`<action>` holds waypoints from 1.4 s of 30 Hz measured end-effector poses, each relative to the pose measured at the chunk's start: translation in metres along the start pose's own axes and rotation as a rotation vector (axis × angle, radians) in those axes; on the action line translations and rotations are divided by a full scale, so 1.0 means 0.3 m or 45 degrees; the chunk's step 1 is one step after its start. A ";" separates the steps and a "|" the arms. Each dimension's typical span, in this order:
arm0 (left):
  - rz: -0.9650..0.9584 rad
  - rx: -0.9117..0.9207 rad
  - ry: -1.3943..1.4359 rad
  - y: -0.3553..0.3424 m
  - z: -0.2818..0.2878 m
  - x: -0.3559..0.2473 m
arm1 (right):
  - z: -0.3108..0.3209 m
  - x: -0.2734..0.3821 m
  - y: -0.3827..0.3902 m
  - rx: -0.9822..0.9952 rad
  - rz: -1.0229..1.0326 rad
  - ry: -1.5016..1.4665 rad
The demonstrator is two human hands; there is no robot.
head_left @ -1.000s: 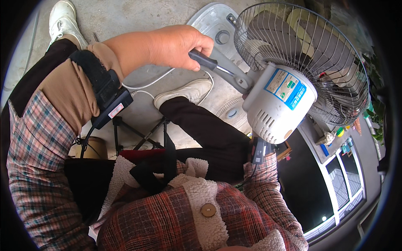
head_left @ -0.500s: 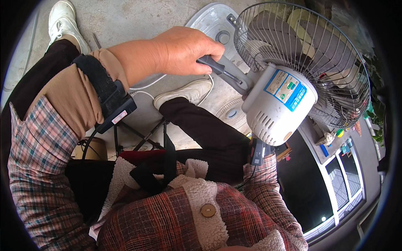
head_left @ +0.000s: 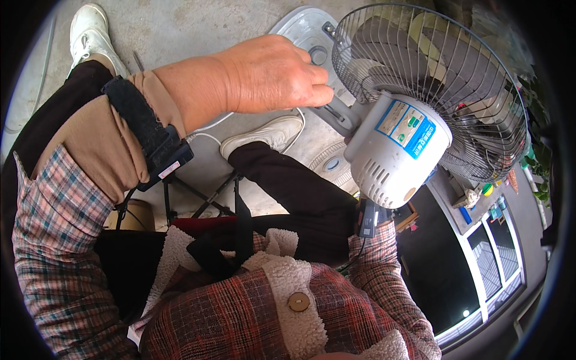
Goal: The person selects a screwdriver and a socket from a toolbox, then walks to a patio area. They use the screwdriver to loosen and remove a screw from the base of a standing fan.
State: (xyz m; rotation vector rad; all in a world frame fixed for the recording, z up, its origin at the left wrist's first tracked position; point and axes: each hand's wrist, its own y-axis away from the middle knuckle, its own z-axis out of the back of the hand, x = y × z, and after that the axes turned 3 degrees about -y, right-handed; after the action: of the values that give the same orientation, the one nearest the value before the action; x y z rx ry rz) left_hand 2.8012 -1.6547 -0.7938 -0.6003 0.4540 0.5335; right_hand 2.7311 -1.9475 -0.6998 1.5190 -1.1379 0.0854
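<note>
A grey and white electric fan (head_left: 396, 153) leans across the right side, its wire guard (head_left: 510, 90) toward the far right and its motor housing tilted toward me. Over the fan's neck (head_left: 342, 120), my left hand (head_left: 273, 75) is closed around the handle of a screwdriver (head_left: 332, 113). The shaft reaches down to the neck; the handle is mostly covered by my fingers, and the tip's exact seating is hard to see. My right forearm (head_left: 375, 246) comes up below the motor housing, which hides my right hand.
A pale grey plastic base (head_left: 288, 25) lies on the concrete floor beyond my left hand. Near my shoe are a round ribbed grille (head_left: 332, 164) and a white cable (head_left: 207, 135). Black folding legs (head_left: 207, 201) stand below my left forearm. A shelf with small items (head_left: 471, 207) is at right.
My left hand has rolled over and forward on the screwdriver, now covering the handle that showed before. The fan has shifted very slightly left.
</note>
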 end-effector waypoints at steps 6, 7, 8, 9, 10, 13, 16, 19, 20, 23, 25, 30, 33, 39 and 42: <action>0.210 0.185 0.324 -0.010 0.014 -0.008 | -0.001 0.001 0.008 0.005 0.016 -0.003; 0.242 0.221 0.359 -0.010 0.016 -0.006 | -0.003 0.000 0.008 0.008 0.013 -0.004; 0.273 0.257 0.392 -0.009 0.016 -0.002 | -0.003 -0.001 0.009 0.007 0.015 -0.003; 0.309 0.295 0.430 -0.008 0.017 0.002 | -0.004 -0.001 0.011 0.011 0.018 -0.001; 0.348 0.306 0.550 -0.005 0.019 0.008 | -0.005 0.000 0.013 0.014 0.019 -0.002; 0.466 0.401 0.852 0.006 0.023 0.025 | -0.008 0.005 0.022 0.027 0.024 -0.008; 0.570 0.521 1.026 0.017 0.019 0.037 | -0.014 0.016 0.027 0.030 0.033 -0.009; 0.642 0.518 1.190 0.041 -0.002 0.041 | -0.014 0.021 0.033 0.039 0.035 -0.009; 0.663 0.554 1.208 0.048 -0.006 0.044 | -0.016 0.020 0.034 0.039 0.034 -0.009; 0.722 0.580 1.265 0.091 -0.054 0.033 | -0.002 0.011 0.047 0.029 0.037 -0.013; 0.760 0.587 1.322 0.109 -0.075 0.028 | 0.004 0.012 0.053 0.027 0.039 -0.016; 0.824 0.607 1.466 0.125 -0.091 0.023 | 0.009 0.014 0.065 0.024 0.046 -0.017; 0.849 0.613 1.550 0.125 -0.088 0.026 | 0.010 0.013 0.070 0.023 0.046 -0.022; 0.905 0.564 1.657 0.124 -0.070 0.027 | 0.010 0.015 0.072 0.021 0.066 -0.045; 0.940 0.572 1.680 0.114 -0.066 0.023 | 0.010 0.016 0.070 0.028 0.073 -0.053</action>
State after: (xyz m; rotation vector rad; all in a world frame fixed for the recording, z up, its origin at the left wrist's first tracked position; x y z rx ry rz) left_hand 2.7815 -1.6410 -0.8262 -0.2528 2.0396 0.6425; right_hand 2.7180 -1.9496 -0.6827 1.5139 -1.2179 0.1060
